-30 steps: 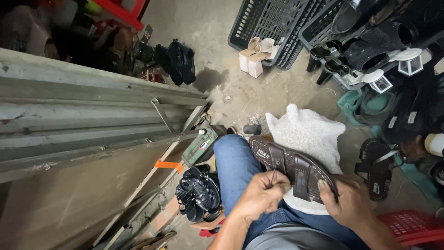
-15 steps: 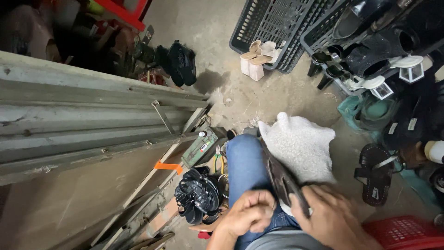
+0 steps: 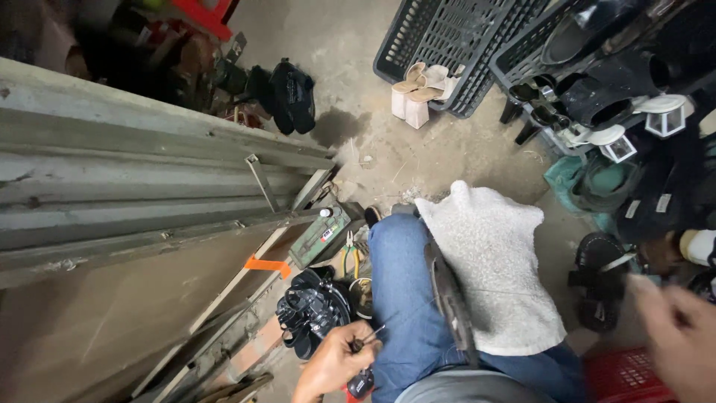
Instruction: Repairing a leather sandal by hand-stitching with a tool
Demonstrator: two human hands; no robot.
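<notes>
Head view shows your left hand (image 3: 337,360) low in the frame beside your left thigh, fingers pinched shut around a slim awl-like stitching tool (image 3: 364,342) whose thin metal tip points toward the jeans (image 3: 406,298). A fine thread (image 3: 485,292) runs from near that tool up across the lap. Your right hand (image 3: 682,336) is out to the right, blurred, above a red crate (image 3: 623,373); whether its fingers are spread or curled you cannot tell, and nothing shows in it.

Between the hands, a dark sandal (image 3: 450,302) lies edge-on along your thigh, against a white woolly cloth (image 3: 492,261) spread over the lap. Judge the sandal light, with a sole that flexes but holds its shape; grip it across the sole's edges, away from the stitch line. The thread is thin and probably easy to snag or snap, so take it up with gentle tension. The tool looks stiff and sharp; hold it by the handle, as you do.

Pliers (image 3: 350,257) lie on the floor just beyond your knee, beside a green box (image 3: 321,235).
</notes>
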